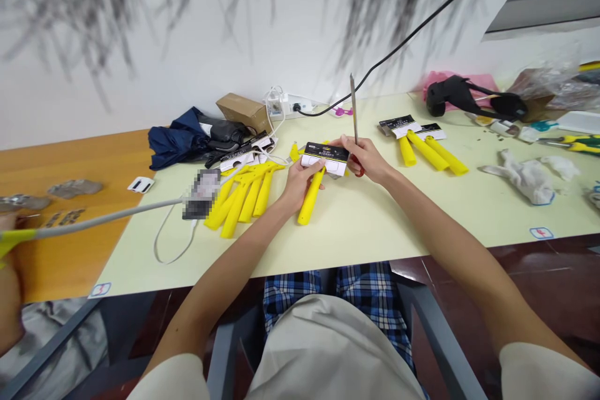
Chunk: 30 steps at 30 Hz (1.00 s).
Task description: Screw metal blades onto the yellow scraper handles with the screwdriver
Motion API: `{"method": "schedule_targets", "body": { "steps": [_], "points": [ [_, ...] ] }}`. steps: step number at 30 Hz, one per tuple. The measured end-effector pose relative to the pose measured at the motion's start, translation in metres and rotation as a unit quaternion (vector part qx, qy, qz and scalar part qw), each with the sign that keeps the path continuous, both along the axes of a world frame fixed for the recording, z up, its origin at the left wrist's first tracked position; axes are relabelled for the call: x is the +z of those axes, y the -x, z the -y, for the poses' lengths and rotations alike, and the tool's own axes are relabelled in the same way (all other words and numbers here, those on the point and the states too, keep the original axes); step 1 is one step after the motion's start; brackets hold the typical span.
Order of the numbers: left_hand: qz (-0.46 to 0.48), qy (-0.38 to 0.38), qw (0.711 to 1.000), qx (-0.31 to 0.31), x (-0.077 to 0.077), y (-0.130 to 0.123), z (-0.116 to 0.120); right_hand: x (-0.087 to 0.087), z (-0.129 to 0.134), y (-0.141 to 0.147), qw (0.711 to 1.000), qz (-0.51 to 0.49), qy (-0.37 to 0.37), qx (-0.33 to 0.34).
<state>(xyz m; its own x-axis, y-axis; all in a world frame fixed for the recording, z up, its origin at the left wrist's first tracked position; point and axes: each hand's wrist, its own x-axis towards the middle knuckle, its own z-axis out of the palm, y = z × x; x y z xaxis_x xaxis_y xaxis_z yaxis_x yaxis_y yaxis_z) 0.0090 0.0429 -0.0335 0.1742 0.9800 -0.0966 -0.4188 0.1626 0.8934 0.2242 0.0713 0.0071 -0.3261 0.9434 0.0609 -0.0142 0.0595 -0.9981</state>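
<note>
My left hand (296, 187) is closed around a yellow-handled tool (307, 205), its thumb on the black-and-white card (324, 155) at the tool's top end. In my right hand (370, 161) are red-handled scissors (354, 109), closed, with the long metal blades pointing up. The fingertips of that hand touch or nearly touch the right end of the card. Left of my hands lies a pile of yellow-handled tools (241, 200) with Y-shaped heads. Several yellow tools with cards (429, 151) rest at the right. The tool head behind the held card is mostly hidden.
A phone-like device (201, 194), blurred out, lies left with a white cable. Behind are a dark blue cloth bundle (173, 137), a cardboard box (241, 111) and a power strip (300, 104). White cloth gloves (527, 176) and pliers (574, 142) are right. Another person's arm (9, 300) shows far left.
</note>
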Motion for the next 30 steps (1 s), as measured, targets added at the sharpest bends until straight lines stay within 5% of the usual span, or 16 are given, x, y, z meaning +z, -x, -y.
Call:
{"method": "schedule_targets", "body": {
  "steps": [8, 30],
  "points": [
    [-0.002, -0.033, 0.998, 0.053, 0.0047, -0.0028, 0.0029, -0.0029, -0.0011, 0.0039, 0.998, -0.004, -0.027, -0.059],
    [0.043, -0.01, 0.999, 0.019, 0.0023, -0.004, 0.0017, -0.0053, -0.0034, 0.006, 0.991, -0.045, -0.031, -0.12]
  ]
}}
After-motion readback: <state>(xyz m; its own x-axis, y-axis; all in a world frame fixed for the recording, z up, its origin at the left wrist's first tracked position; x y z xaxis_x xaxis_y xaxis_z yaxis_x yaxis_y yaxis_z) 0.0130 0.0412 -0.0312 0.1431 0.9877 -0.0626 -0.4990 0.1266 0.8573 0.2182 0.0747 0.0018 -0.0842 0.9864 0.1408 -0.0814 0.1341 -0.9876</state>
